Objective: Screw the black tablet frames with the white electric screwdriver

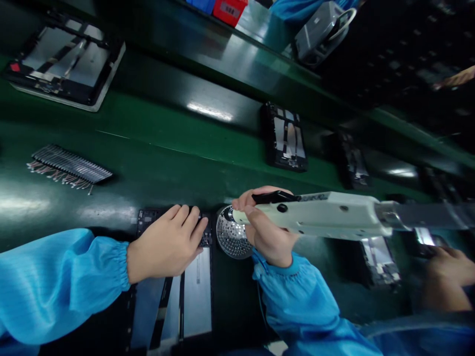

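My left hand (168, 247) lies palm down across the upper edge of an opened tablet (196, 296), its fingers stretched out over the dark frame. Black ribbon cables cross the tablet's silvery inside; its lower end runs out of view. My right hand (272, 240) is wrapped around a pale electric screwdriver (330, 215) with a black lever. The tool lies nearly level, its nose over a round metal screw plate (230, 240) full of small holes, just right of the tablet. The screwdriver's tip is hard to make out, and I cannot tell whether it touches a screw.
A row of small parts with wires (70, 165) lies on the green bench at left. Beyond are a tablet stack (67, 64) and smaller stacks (287, 138). A red bin (229, 11) and grey device (322, 32) stand behind. A co-worker's hand (451, 269) is at right.
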Motion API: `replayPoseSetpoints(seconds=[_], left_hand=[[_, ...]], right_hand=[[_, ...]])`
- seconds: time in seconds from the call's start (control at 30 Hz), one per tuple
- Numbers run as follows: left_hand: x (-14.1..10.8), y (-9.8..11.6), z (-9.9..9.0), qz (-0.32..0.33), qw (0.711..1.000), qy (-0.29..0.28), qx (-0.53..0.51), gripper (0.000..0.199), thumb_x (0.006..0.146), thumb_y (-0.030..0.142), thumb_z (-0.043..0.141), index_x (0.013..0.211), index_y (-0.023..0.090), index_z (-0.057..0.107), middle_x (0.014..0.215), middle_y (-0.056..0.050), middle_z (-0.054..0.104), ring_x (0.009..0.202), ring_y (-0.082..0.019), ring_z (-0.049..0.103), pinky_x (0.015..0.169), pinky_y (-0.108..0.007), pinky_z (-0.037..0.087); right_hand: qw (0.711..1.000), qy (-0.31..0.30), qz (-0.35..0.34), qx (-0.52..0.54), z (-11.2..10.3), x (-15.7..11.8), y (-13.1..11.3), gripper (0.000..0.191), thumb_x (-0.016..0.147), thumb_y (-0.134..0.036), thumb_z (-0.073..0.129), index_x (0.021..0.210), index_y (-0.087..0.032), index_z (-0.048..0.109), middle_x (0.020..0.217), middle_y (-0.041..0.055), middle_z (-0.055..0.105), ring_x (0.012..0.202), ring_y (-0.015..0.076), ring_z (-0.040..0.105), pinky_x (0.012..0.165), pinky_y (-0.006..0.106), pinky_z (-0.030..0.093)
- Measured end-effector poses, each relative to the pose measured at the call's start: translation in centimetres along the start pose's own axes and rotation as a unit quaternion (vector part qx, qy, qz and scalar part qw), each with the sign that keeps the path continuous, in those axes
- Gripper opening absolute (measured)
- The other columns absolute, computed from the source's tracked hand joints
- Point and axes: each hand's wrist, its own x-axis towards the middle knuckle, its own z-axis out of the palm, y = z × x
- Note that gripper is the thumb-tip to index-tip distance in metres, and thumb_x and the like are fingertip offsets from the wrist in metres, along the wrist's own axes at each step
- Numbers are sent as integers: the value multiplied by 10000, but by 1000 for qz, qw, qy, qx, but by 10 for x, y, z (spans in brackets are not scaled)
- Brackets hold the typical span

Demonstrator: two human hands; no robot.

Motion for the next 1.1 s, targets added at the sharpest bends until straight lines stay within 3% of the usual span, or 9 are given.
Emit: replayPoseSetpoints(seconds=[0.67,1.1], left_hand=[[2,1,1,3,1000,1,1,513,1013,366,460,1314,-30,586,1269,-293,625,1097,-400,647,905,-517,528],[1,0,1,4,1000,2,5,506,1011,362,466,1307,-28,592,1275,-297,619,1096,-399,646,901,-512,521]], right_hand=[[1000,7,10,5,-2,1,1,214,796,-91,689,942,-241,644,744,-32,583,675,140,590,646,339,516],[1000,11,-7,-9,1,0,-2,296,790,-69,666,1029,-244,658,720,-40,590,660,128,595,644,328,526]])
